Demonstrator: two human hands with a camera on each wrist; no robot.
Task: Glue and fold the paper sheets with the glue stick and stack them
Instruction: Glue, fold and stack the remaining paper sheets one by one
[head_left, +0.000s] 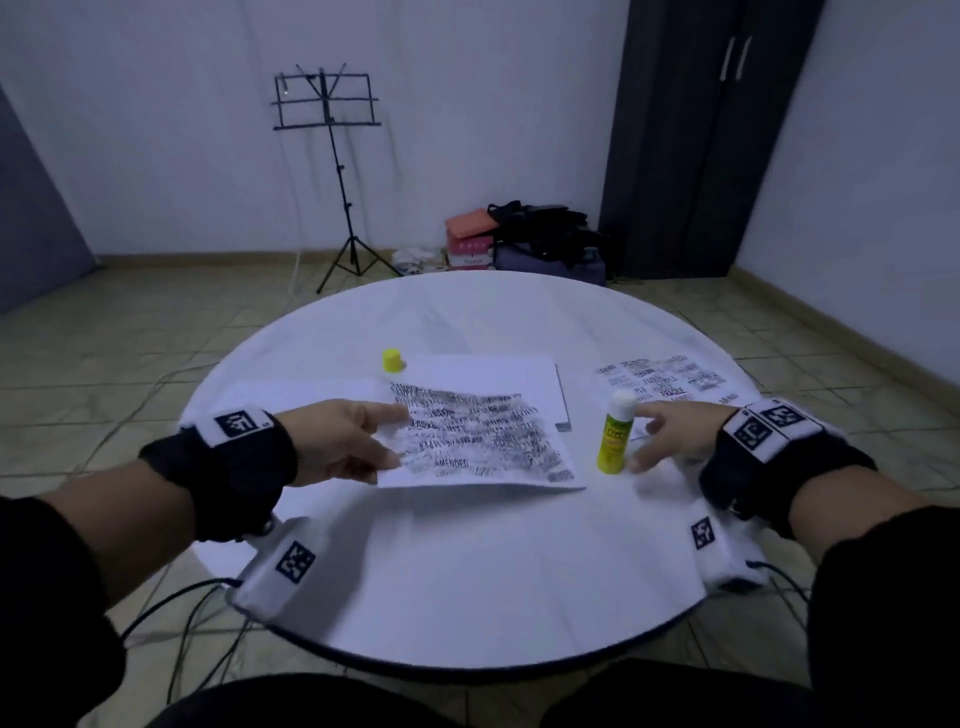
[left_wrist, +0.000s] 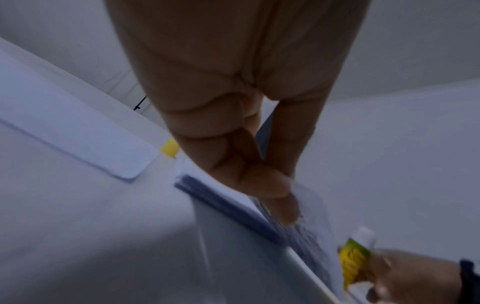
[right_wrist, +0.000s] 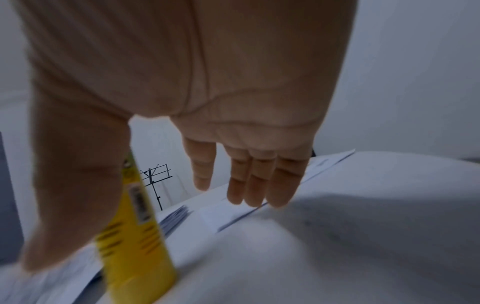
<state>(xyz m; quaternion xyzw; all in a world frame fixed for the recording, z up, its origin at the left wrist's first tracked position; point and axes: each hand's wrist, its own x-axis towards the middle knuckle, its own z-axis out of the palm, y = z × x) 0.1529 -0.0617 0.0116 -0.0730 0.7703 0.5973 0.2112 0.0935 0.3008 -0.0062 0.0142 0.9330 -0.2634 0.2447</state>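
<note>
My left hand (head_left: 340, 441) pinches the left edge of a printed sheet (head_left: 483, 441), thumb on top and fingers beneath, and holds it lifted off the white round table (head_left: 467, 571). In the left wrist view the thumb and fingers (left_wrist: 262, 185) press together on the paper's edge. My right hand (head_left: 670, 436) is spread, fingers straight and thumb apart, holding nothing. The glue stick (head_left: 616, 434) stands upright at nine o'clock from that hand, uncapped with its white tip up. In the right wrist view the stick (right_wrist: 137, 236) sits just beside my thumb, but blur keeps me from telling whether skin touches it.

Outward from there, at twelve o'clock from the held sheet, lies a pile of plain paper (head_left: 488, 374), with the yellow cap (head_left: 393, 359) at its far left corner. At two o'clock, well apart, more printed papers (head_left: 670, 382) lie flat. Another pale sheet (head_left: 291, 395) lies at ten o'clock.

I judge this as the start of a gluing round: one sheet fetched, the stick not yet in hand. Next, the sheet needs laying flat at six o'clock and the stick grasped around its body.

The print is smeared and mostly unreadable. I cannot tell whether the far papers are already folded.
</note>
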